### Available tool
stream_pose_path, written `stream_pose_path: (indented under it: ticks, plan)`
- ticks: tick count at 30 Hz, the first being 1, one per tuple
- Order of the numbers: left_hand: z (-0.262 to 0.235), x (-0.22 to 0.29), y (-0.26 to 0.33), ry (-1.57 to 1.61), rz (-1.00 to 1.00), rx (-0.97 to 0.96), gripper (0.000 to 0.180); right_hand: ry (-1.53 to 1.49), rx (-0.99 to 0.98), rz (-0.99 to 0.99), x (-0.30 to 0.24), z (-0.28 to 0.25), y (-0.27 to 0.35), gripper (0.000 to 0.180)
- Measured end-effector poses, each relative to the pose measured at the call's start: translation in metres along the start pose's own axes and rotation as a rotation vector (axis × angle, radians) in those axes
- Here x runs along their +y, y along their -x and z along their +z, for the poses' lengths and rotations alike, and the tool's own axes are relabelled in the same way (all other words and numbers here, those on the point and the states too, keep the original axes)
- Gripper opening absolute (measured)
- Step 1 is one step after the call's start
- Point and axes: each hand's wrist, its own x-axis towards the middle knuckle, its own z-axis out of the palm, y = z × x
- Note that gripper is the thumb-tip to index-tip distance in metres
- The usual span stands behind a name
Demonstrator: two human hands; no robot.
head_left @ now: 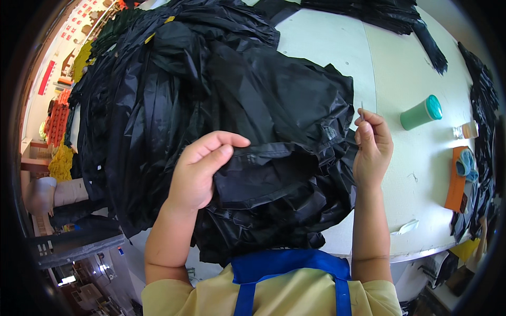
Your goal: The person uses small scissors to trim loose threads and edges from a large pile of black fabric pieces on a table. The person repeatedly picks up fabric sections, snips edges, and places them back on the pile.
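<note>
A black garment (295, 95) of thin, shiny fabric lies in front of me, its hemmed opening facing my body. My left hand (203, 163) pinches the edge of that hem (266, 151) between thumb and forefinger, left of the opening. Off the garment's right side, my right hand (373, 147) is raised with its fingers closed. Between its thumb and fingertips stands a thin, pointed metal tool (362, 111), tip upward; its exact kind is too small to make out. The tool does not touch the fabric.
A large heap of black garments (132, 105) covers the left of the pale table (400, 174). At the right stand a green cup (421, 113), a small clear jar (465, 130) and an orange box (454, 181) with a blue cloth (466, 163). Far left, another person's sleeve (71, 192) shows.
</note>
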Motion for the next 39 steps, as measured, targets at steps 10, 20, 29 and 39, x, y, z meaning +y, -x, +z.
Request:
stream_pose_path:
  ticks: [10, 20, 29, 39]
  plan:
    - [0.005, -0.002, 0.0, -0.036, 0.08, 0.041, 0.021, 0.149, -0.103, 0.141, 0.018, -0.027, 0.054, 0.018]
    - [0.012, -0.009, 0.011, -0.557, 0.216, 0.092, 0.02, -0.132, 0.134, 0.32, 0.049, -0.074, 0.074, 0.024]
    - [0.013, -0.025, 0.021, -0.918, 0.215, 0.189, 0.022, 0.237, -0.082, 0.319, 0.049, -0.068, 0.107, 0.025]
    - [0.032, -0.016, 0.009, -1.347, 0.494, 0.095, 0.031, 0.335, -0.228, 0.255, 0.05, -0.014, 0.087, 0.01]
